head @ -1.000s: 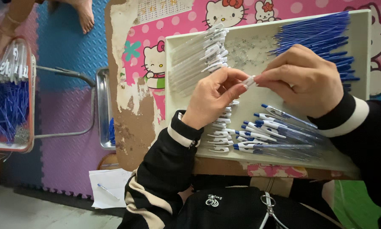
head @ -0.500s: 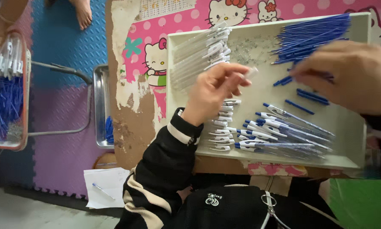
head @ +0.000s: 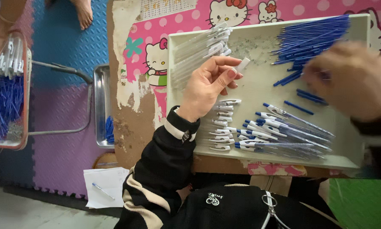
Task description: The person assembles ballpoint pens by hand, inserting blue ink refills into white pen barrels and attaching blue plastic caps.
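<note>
Two hands work over a white tray (head: 258,91) on the bench: the left hand (head: 207,85), above the tray's middle, pinches a small white pen part (head: 242,64) between thumb and fingertips. Toward the tray's right end, the blurred right hand (head: 353,80) hovers beside the blue refills (head: 311,38); whether its grip is closed cannot be told.

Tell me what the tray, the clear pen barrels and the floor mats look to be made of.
Tray: probably painted metal or plastic, off-white, matte, scuffed.
Clear pen barrels: transparent glossy plastic, see-through with light glints.
Floor mats: likely foam, blue and purple, dull with a stamped texture.
</note>
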